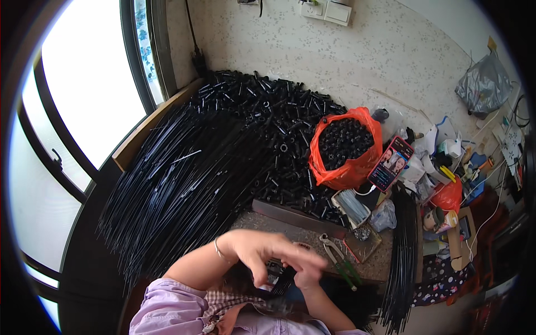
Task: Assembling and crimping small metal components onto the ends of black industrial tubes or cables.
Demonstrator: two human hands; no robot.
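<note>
This looks like a room in a home turned into a small piecework shop. The wall [357, 61] has pale patterned wallpaper with ordinary light switches [329, 10] near the top, and a big window [84, 95] fills the left side. Against that homely setting, a huge heap of thin black rods [178, 178] and short black tubes [268, 111] covers the table, with an orange bag [346, 167] full of small black parts. Pliers [339, 258] lie on a worn work slab [279, 226], and a phone [391, 163] is propped among household clutter on the right.

left hand [267, 252] curled, right hand [306, 272] meeting it
</note>
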